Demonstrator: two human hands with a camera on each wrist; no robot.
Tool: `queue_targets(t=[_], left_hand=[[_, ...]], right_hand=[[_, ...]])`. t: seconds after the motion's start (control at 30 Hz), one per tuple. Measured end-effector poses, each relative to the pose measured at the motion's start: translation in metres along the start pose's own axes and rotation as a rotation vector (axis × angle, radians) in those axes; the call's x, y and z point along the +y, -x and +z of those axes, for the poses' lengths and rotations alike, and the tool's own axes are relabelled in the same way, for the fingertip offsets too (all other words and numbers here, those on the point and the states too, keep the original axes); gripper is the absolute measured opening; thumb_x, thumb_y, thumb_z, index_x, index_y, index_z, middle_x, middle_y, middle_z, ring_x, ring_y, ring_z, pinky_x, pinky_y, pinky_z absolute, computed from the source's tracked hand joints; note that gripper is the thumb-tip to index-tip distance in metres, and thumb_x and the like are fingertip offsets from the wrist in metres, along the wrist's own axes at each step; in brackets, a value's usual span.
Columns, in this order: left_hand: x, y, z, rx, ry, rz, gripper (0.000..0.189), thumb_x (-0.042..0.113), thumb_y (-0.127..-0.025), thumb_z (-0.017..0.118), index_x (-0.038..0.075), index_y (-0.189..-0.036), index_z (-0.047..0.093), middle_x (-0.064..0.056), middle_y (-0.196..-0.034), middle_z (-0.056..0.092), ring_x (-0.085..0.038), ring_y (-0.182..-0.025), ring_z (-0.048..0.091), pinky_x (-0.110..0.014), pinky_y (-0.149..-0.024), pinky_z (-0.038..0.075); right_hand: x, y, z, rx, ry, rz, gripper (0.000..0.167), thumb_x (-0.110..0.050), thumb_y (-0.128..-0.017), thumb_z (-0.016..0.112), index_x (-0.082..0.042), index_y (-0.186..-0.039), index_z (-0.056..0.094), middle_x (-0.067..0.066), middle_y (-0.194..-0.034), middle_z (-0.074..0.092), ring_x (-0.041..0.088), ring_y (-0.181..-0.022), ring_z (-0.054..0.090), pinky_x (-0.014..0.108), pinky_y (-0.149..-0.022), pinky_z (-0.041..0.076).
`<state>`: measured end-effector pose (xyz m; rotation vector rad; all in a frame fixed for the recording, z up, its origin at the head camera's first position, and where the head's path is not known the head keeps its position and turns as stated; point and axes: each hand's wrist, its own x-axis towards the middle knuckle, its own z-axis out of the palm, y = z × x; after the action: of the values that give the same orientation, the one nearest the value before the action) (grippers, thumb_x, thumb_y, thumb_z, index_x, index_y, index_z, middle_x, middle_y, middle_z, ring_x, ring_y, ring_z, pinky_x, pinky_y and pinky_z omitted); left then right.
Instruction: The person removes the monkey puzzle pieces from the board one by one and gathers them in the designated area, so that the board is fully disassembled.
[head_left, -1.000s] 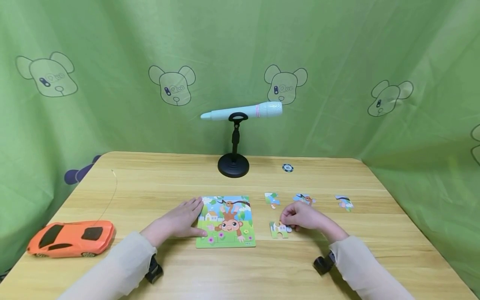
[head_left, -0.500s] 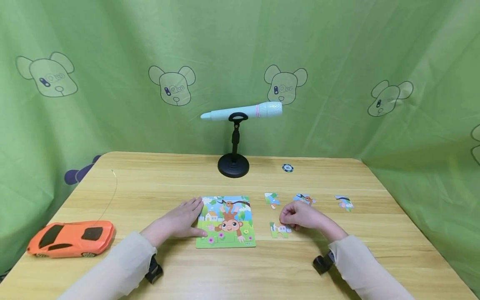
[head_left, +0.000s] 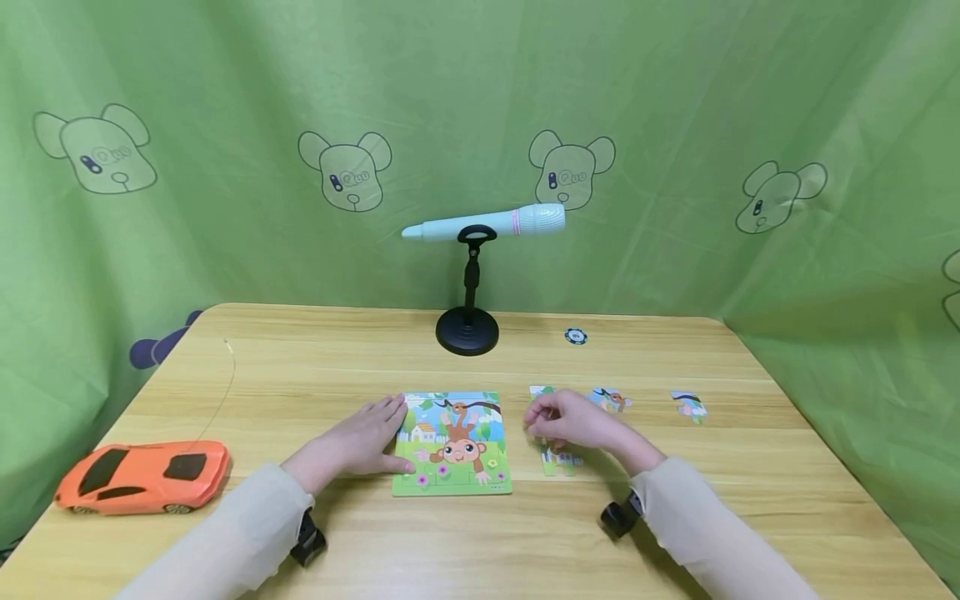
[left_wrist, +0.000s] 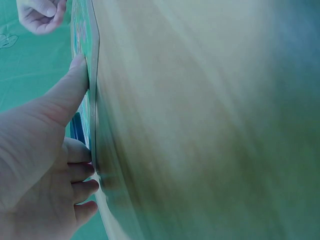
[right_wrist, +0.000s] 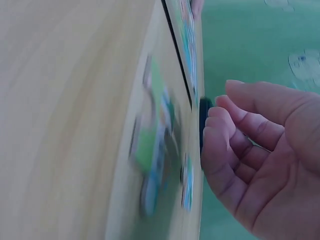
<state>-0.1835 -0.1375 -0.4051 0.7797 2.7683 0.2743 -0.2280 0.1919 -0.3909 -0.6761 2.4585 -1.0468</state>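
Note:
My left hand (head_left: pixel 367 437) rests flat at the left edge of a square monkey jigsaw puzzle (head_left: pixel 455 454). Its thumb lies on the lower left of the picture, as the left wrist view also shows. The right hand (head_left: pixel 573 419) hovers right of the puzzle, fingers loosely curled with nothing between them; in the right wrist view the thumb stands apart from the fingertips. Just below it on the table lies a jigsaw piece (head_left: pixel 558 464) with a fence and grass. Another piece (head_left: pixel 540 390), blue and green, is partly hidden behind this hand.
Two more pieces lie to the right, one with a branch (head_left: pixel 609 400) and one at the far right (head_left: pixel 688 406). Behind stand a microphone (head_left: pixel 491 223) on a black stand (head_left: pixel 467 331) and a round chip (head_left: pixel 576 336). An orange toy car (head_left: pixel 142 477) sits at left.
My right hand has let go of the fence piece and moved up and left, over the blue and green piece. The left hand has stayed on the puzzle.

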Motion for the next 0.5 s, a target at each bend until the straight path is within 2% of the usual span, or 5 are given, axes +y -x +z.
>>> queue_targets(t=[0.27,0.43,0.5], left_hand=[[0.001,0.001,-0.001,-0.003,0.003,-0.006,0.09,0.056,-0.083,0.056,-0.007,-0.141,0.026,-0.021,-0.148,0.017,-0.034,-0.136,0.015,-0.044,-0.109,0.014],[0.001,0.0,-0.001,-0.003,0.002,-0.008,0.091,0.055,-0.083,0.056,-0.007,-0.141,0.025,-0.021,-0.148,0.016,-0.034,-0.136,0.014,-0.044,-0.109,0.014],[0.001,0.0,-0.001,-0.003,0.001,-0.009,0.091,0.055,-0.083,0.056,-0.007,-0.141,0.025,-0.021,-0.148,0.016,-0.034,-0.136,0.014,-0.044,-0.109,0.014]], right_hand=[[-0.021,-0.022,0.023,-0.053,-0.009,-0.071,0.012,-0.006,-0.084,0.064,-0.001,-0.094,0.063,0.003,-0.075,0.055,0.015,-0.062,0.05,0.029,-0.052,0.049],[-0.03,-0.034,0.036,-0.08,0.048,-0.119,0.012,-0.007,-0.085,0.065,-0.004,-0.096,0.063,-0.001,-0.073,0.055,0.011,-0.06,0.047,0.023,-0.051,0.043],[-0.033,-0.037,0.04,-0.086,0.083,-0.151,0.014,-0.007,-0.085,0.065,-0.005,-0.098,0.064,-0.002,-0.072,0.055,0.011,-0.062,0.048,0.023,-0.054,0.043]])
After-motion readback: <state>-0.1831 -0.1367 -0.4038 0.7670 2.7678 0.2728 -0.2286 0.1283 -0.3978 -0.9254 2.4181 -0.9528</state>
